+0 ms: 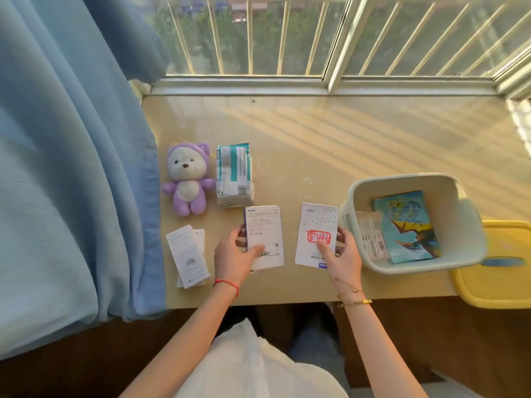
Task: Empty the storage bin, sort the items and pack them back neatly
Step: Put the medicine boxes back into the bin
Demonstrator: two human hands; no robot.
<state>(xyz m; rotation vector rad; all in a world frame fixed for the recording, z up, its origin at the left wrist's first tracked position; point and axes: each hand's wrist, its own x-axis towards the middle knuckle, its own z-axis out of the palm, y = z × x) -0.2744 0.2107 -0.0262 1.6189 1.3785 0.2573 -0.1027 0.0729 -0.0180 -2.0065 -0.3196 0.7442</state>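
Looking down from the head camera, we see our left hand [234,255] gripping a white box [265,237] by its left edge, thumb over the printed face near the barcode, fingers curled behind; its long axis runs away from us toward the window, the brand line at the far end. Our right hand [343,255] holds a second white box [316,235] with a red stamp, thumb on its face and fingers wrapped round the right edge; it also points away from us, tilted slightly, its blue logo at the near end. The two boxes stand side by side, apart. Just right of the right hand sits the storage bin [457,196], tipped toward us, holding a colourful flat pack [408,228] and a labelled packet [370,239]. Left of the left hand lie two long white boxes [188,255], stacked, pointing away. Beyond that hand rest a purple plush bear [186,179] and a teal-and-white soft pack [234,175], lengthwise toward the window.
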